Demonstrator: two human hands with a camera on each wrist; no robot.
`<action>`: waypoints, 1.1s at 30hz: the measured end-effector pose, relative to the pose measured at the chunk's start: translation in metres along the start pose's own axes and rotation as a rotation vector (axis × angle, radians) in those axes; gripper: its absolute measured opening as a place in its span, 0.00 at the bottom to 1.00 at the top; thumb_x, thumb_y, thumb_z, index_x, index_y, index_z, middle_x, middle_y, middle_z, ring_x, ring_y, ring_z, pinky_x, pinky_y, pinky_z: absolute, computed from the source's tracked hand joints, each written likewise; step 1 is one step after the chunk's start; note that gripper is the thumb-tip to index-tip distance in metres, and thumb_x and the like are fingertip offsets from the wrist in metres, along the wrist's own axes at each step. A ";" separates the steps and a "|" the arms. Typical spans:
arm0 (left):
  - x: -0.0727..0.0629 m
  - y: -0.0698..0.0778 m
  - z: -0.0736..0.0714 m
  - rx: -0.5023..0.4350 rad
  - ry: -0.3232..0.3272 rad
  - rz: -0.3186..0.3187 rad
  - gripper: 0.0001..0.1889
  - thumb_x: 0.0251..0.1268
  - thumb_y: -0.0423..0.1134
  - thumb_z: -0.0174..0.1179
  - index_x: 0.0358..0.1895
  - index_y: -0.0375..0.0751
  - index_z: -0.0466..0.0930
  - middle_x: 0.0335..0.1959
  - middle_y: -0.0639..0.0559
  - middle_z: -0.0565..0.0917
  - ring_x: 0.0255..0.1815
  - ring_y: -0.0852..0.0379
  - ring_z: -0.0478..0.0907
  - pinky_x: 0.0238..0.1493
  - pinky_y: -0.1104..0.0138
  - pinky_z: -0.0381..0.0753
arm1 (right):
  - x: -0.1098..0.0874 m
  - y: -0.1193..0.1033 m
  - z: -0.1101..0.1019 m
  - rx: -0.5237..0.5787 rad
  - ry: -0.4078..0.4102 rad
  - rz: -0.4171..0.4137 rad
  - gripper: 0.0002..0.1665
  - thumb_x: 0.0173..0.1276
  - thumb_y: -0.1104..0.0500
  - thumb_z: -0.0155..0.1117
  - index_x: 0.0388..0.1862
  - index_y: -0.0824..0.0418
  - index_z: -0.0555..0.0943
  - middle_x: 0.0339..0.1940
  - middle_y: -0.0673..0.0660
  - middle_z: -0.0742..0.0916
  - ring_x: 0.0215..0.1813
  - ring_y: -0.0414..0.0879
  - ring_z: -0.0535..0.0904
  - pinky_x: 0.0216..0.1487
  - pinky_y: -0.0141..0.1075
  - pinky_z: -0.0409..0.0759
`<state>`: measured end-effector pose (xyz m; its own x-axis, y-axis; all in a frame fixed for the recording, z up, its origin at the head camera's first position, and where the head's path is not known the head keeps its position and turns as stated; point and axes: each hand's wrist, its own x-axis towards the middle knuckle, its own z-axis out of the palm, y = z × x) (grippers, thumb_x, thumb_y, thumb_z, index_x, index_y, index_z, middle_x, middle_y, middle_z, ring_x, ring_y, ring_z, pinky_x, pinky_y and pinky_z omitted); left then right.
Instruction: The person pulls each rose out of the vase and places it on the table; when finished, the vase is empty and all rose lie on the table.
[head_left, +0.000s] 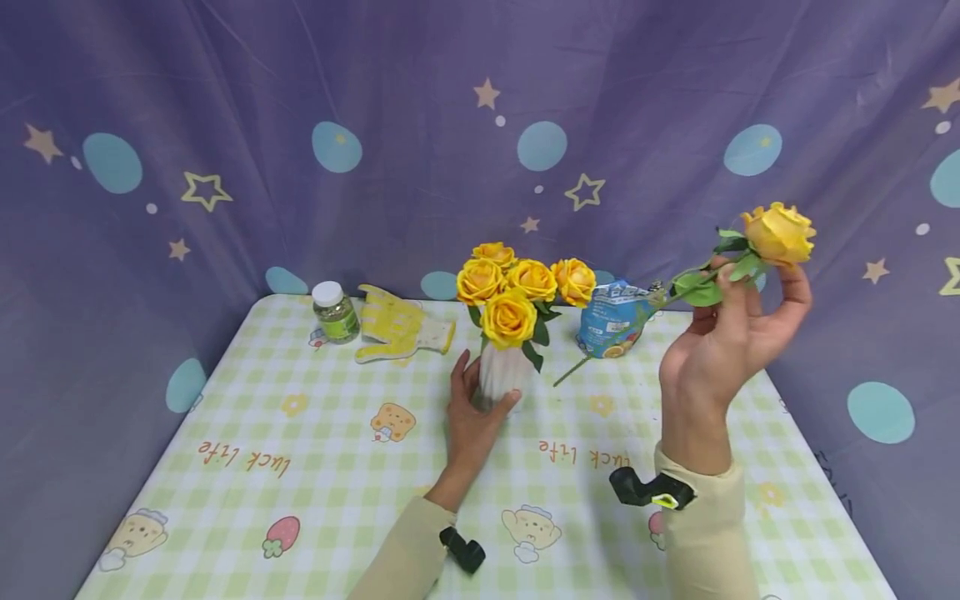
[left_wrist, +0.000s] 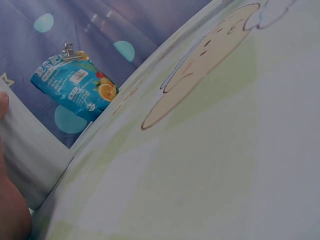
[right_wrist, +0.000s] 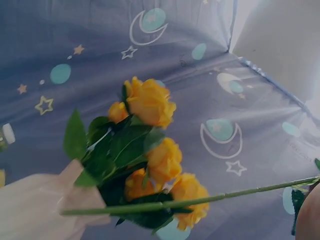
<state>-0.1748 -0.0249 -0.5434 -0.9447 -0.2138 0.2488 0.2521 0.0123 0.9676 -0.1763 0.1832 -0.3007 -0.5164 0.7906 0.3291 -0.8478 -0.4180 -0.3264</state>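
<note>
Because your right hand (head_left: 708, 350) pinches the lone rose (head_left: 780, 235) high on its stem (head_left: 573, 371), right of the vase (head_left: 504, 375) your left hand's (head_left: 474, 421) fingers clasp, the loose end could swing left, snag the clustered roses (head_left: 510, 315) and tip everything.

White-lidded jar (head_left: 337, 323), yellow glove (head_left: 393, 326), clipped blue pouch (head_left: 602, 320)

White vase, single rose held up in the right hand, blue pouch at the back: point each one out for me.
White vase (head_left: 506, 373): head view, on its ribbed side.
Single rose (head_left: 780, 236): head view, on its yellow bloom.
Blue pouch (left_wrist: 75, 87): left wrist view, on its printed face.
</note>
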 end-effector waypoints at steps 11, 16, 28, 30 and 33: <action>0.001 -0.002 -0.001 0.005 -0.003 0.005 0.52 0.65 0.40 0.82 0.88 0.55 0.60 0.78 0.53 0.80 0.80 0.50 0.74 0.81 0.41 0.66 | -0.007 0.013 -0.038 -0.231 -0.129 0.222 0.30 0.70 0.79 0.72 0.66 0.65 0.73 0.41 0.67 0.91 0.39 0.51 0.92 0.32 0.34 0.89; 0.002 -0.003 0.000 0.008 0.000 0.005 0.52 0.64 0.40 0.83 0.87 0.57 0.61 0.78 0.54 0.80 0.80 0.51 0.74 0.81 0.42 0.66 | -0.011 0.021 -0.056 -0.300 -0.125 0.323 0.29 0.72 0.79 0.70 0.66 0.65 0.72 0.39 0.66 0.93 0.38 0.50 0.93 0.31 0.34 0.89; 0.001 -0.003 0.000 0.012 0.000 -0.006 0.52 0.65 0.40 0.82 0.88 0.57 0.60 0.78 0.54 0.79 0.80 0.50 0.74 0.81 0.43 0.66 | -0.028 0.041 -0.091 -0.514 -0.121 0.538 0.28 0.74 0.79 0.66 0.63 0.56 0.73 0.32 0.55 0.94 0.36 0.43 0.94 0.31 0.31 0.88; 0.001 -0.003 0.000 0.010 0.001 -0.006 0.52 0.65 0.40 0.82 0.88 0.57 0.60 0.78 0.54 0.79 0.80 0.50 0.74 0.81 0.43 0.66 | -0.030 0.045 -0.097 -0.559 -0.124 0.562 0.28 0.73 0.79 0.66 0.63 0.55 0.73 0.31 0.53 0.93 0.36 0.43 0.94 0.30 0.31 0.87; 0.001 -0.003 0.000 0.007 0.003 -0.003 0.52 0.64 0.40 0.83 0.88 0.56 0.60 0.78 0.54 0.79 0.80 0.50 0.74 0.81 0.42 0.67 | -0.034 0.050 -0.106 -0.624 -0.133 0.607 0.29 0.74 0.78 0.66 0.63 0.53 0.72 0.27 0.50 0.91 0.36 0.42 0.93 0.29 0.29 0.85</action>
<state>-0.1763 -0.0247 -0.5463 -0.9450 -0.2163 0.2454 0.2475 0.0182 0.9687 -0.1880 0.1830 -0.4218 -0.8993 0.4365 0.0289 -0.2218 -0.3980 -0.8902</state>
